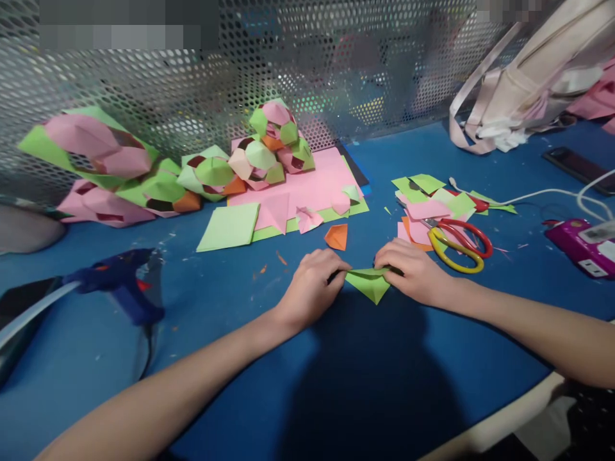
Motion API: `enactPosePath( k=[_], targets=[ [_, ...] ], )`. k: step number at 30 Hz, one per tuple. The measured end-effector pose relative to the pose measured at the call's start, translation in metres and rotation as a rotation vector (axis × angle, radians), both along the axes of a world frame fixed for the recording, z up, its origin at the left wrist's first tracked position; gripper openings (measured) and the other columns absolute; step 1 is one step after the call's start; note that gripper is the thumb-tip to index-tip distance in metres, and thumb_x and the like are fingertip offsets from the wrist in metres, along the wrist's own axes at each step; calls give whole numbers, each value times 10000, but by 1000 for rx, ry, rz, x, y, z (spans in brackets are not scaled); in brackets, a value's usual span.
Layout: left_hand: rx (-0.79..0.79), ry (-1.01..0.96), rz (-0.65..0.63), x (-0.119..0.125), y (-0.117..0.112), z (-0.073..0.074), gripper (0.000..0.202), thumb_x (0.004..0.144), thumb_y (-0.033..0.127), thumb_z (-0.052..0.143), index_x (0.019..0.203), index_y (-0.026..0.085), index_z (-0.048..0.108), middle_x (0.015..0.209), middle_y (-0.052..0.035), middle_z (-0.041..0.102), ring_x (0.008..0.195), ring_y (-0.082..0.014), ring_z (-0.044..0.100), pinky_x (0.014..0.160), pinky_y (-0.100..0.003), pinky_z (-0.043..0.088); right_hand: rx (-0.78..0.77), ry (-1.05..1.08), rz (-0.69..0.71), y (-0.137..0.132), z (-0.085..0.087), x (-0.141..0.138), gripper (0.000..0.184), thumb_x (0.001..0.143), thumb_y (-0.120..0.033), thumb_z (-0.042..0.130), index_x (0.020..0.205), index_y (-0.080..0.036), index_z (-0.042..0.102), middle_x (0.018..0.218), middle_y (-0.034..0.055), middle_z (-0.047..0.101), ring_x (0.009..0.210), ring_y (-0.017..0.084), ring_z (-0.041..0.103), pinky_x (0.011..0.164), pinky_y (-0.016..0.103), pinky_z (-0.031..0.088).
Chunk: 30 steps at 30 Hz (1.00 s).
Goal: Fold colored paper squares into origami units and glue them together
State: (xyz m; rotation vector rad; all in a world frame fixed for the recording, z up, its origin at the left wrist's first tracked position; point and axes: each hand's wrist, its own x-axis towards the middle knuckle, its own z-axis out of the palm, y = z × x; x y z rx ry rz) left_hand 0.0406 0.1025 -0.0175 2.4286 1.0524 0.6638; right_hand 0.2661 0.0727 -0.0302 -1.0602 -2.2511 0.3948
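Observation:
A green sheet of folding paper (369, 283) lies on the blue table between my hands, one point toward me and a raised fold along its far side. My left hand (314, 282) pinches the left end of that fold. At the right end, my right hand (408, 269) has its fingers closed on the same paper. Just beyond my hands sits a small folded orange piece (336, 237). Scissors (459, 245) with red and yellow handles rest beside my right hand, on paper scraps (432, 205).
Folded pink and green paper models (211, 171) line the metal mesh (192, 83). Pale green squares (228, 226) and pink sheets (317, 176) lie before them. A blue glue gun (120, 282) stands left; a purple device (581, 246), phone (579, 168) and bag (533, 83) are right.

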Motion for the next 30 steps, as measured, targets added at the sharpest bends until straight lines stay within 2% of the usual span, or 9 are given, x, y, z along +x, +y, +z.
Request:
enactPosePath(
  k=[4,7,11,14,17,23,30],
  targets=[
    [8,5,-42,-2,2,0,179,821,103,517,821,202,666,809,-37,655,791,-180,566,751,-335,434,29,-79,47,-4,0,0,241,894,-96,406,1038,-182,579,991,86,650,929,208,554,806,369,433],
    [49,23,-63,-3,2,-2,193,829,99,502,824,197,669,815,-41,652,796,-178,566,755,-333,434,63,-124,54,-7,0,1,273,912,-137,432,1143,-194,566,1018,74,664,922,205,570,784,368,430],
    [78,27,-84,-4,2,-2,190,829,99,499,843,182,670,816,-54,653,801,-180,571,750,-332,441,137,-106,89,-8,1,3,202,911,-177,479,1044,-209,627,1038,59,676,923,194,581,791,365,433],
    [66,4,-104,-6,4,1,180,815,81,505,832,161,666,808,-62,651,794,-180,574,731,-326,449,138,-110,99,-8,3,4,186,916,-190,485,1015,-193,642,1030,65,679,935,186,583,793,347,444],
    [30,-19,-130,-9,7,5,184,797,50,510,803,150,664,798,-61,651,789,-176,574,715,-312,453,138,-181,113,-9,4,4,181,924,-191,483,1012,-163,638,985,72,682,915,172,584,789,327,447],
    [-80,-24,-148,-12,13,10,199,786,30,511,797,150,669,789,-46,643,781,-163,572,717,-298,454,313,-341,212,-9,7,7,150,909,-138,505,1003,-156,621,1063,67,668,1010,194,543,830,355,419],
    [-117,11,-160,-14,16,11,179,788,48,524,801,155,667,805,-43,636,800,-168,568,724,-301,451,364,-444,225,-9,14,6,165,922,-130,473,991,-155,621,1059,70,668,996,193,547,803,356,419]
  ],
)
